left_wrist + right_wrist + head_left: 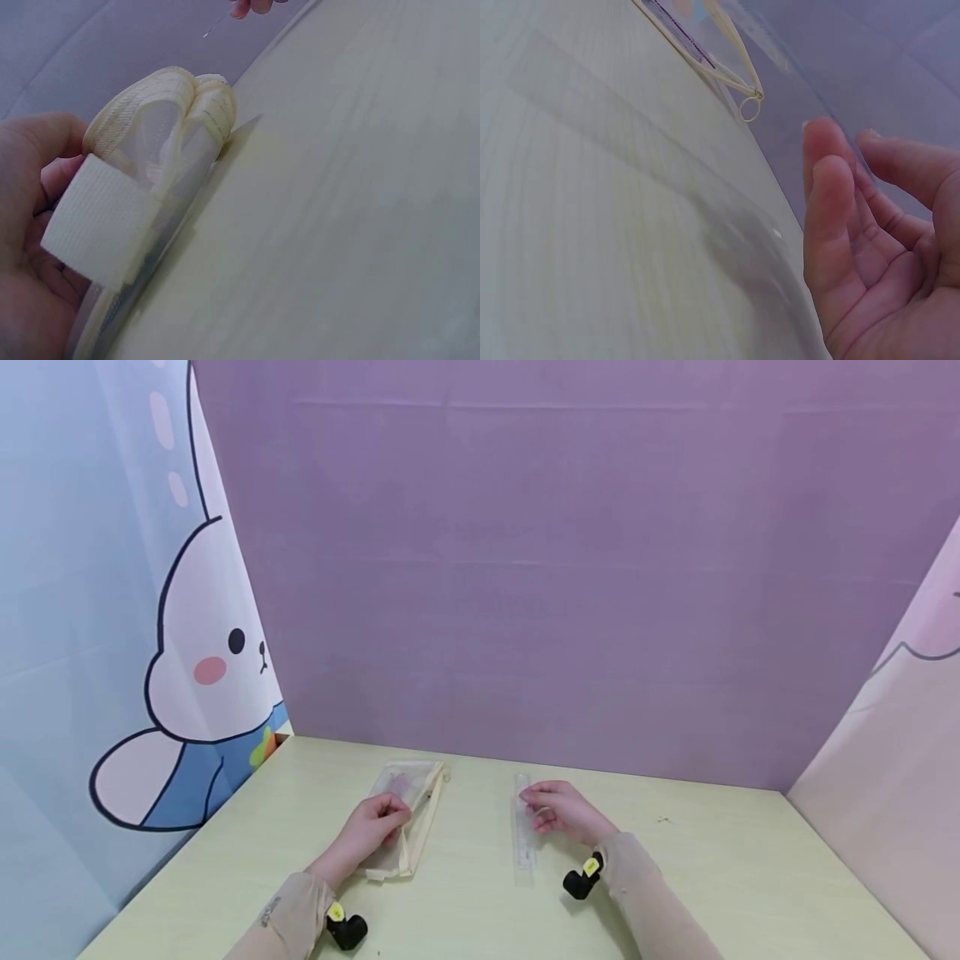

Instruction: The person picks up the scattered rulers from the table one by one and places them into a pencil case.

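A see-through zip pouch [423, 827] with cream edging lies on the table left of centre. My left hand [371, 822] pinches its open edge between thumb and fingers. Up close in the left wrist view, the pouch mouth [176, 86] bulges apart beside a white fabric tab [101, 225]. A clear plastic ruler [523, 847] is right of the pouch, pinched by the thumb and fingertips of my right hand [562, 810]. In the right wrist view the ruler is held off the table, its shadow falling below; its transparent body is hard to make out.
The pale wood-grain table [712, 877] reaches back to a purple cloth backdrop [555, 568]. A rabbit-print curtain [67, 635] hangs on the left and a pink and white one [892, 752] on the right. Small dark marks [664, 819] show on the table at right.
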`<state>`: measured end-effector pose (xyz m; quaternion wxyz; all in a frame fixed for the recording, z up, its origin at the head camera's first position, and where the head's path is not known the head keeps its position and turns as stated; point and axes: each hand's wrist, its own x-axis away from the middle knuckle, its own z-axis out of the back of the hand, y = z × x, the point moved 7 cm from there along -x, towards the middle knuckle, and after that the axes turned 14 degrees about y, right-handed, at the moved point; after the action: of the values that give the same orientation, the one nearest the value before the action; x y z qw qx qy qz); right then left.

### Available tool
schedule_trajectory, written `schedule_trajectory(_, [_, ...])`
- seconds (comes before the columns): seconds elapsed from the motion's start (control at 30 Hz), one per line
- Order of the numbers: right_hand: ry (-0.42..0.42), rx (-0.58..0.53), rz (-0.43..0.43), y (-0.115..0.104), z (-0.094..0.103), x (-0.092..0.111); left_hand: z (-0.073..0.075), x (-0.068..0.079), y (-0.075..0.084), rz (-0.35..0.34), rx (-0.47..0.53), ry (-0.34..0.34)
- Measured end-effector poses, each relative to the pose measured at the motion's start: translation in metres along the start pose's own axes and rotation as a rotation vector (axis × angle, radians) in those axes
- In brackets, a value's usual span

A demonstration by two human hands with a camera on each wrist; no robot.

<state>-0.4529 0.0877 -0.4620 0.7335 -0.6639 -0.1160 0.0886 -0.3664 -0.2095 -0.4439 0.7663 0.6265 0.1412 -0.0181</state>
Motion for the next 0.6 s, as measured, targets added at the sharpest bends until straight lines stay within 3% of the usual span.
schedule_trajectory(0.27, [-0.018,0.005,-0.005,-0.003,-0.008,-0.001,0.0,-0.014,-0.03,0.031,-0.005,0.016])
schedule_trajectory(0.6, [-0.003,-0.004,-0.033,0.004,-0.011,-0.008,-0.001,-0.015,-0.03,0.03,-0.013,0.025])
